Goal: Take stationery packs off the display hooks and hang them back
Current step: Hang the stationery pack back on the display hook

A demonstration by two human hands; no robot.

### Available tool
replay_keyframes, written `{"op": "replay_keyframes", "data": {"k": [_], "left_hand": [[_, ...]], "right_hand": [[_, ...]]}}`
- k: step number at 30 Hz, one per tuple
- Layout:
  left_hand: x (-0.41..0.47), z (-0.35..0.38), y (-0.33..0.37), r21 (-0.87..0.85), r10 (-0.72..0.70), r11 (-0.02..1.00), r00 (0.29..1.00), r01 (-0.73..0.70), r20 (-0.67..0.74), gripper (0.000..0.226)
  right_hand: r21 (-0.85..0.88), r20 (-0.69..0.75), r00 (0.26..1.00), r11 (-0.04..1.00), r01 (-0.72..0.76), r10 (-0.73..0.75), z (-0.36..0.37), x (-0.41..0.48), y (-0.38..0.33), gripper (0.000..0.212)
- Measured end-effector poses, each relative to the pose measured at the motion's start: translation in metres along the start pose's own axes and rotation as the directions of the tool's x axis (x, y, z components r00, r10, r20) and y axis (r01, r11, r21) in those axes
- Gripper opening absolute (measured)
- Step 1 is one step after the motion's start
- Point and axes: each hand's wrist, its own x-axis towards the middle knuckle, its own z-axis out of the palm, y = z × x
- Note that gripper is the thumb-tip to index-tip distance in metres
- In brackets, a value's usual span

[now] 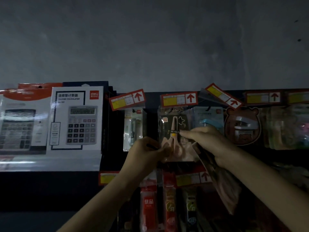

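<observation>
Directly below the middle price tag, the scissors pack hangs on the display. The left hand, below and left of the tag, pinches this pack's lower left corner. The right hand, below and right of the tag, touches the pack's right edge with its fingertips while gripping a tilted second pack under its palm. A calculator box stands well left of the tag.

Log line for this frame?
left hand: pinches scissors pack lower corner | right hand: fingertips on its middle, grips second pack
</observation>
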Motion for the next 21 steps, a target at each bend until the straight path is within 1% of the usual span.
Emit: {"op": "replay_keyframes", "data": {"k": [2,3,5,8,12,14,16,19,21], "left_hand": [[0.002,-0.003,0.001,-0.027,-0.029,0.999,1.000,0.029,0.003,0.035],[0.003,-0.004,0.000,-0.042,-0.045,0.998,0.999,0.045,0.012,0.035],[0.005,-0.005,-0.001,-0.079,-0.090,0.993,0.995,0.093,0.039,0.030],[0.007,-0.003,0.002,-0.094,-0.156,0.982,0.985,0.162,0.070,0.024],[0.011,0.003,0.005,-0.008,-0.110,0.994,0.993,0.110,0.039,0.028],[0.017,0.007,0.004,0.058,-0.088,0.994,0.996,0.088,0.002,0.031],[0.024,0.011,0.003,0.124,-0.078,0.989,0.996,0.083,-0.046,0.034],[0.030,0.015,0.004,0.183,-0.083,0.979,0.994,0.094,-0.065,0.032],[0.032,0.018,0.004,0.203,-0.088,0.974,0.993,0.103,-0.083,0.031]], "right_hand": [[-0.104,0.047,0.999,0.994,0.016,-0.011,-0.003,-0.012,0.001,0.020],[-0.137,0.057,0.998,0.990,0.027,-0.020,-0.004,-0.018,0.002,0.017],[-0.180,0.044,0.998,0.983,0.047,-0.040,-0.003,-0.025,0.004,0.025],[-0.230,-0.028,0.998,0.971,0.056,-0.064,0.001,-0.023,0.005,0.036],[-0.292,-0.080,0.996,0.956,0.024,-0.049,0.008,-0.008,0.004,0.041],[-0.318,-0.100,0.993,0.948,0.021,-0.055,0.010,0.001,0.007,0.034],[-0.374,-0.128,0.990,0.927,0.012,-0.064,0.013,0.009,0.009,0.021],[-0.408,-0.175,0.982,0.913,-0.008,-0.069,0.016,0.020,0.012,0.007],[-0.411,-0.202,0.977,0.911,-0.026,-0.063,0.018,0.027,0.014,0.006]]}}
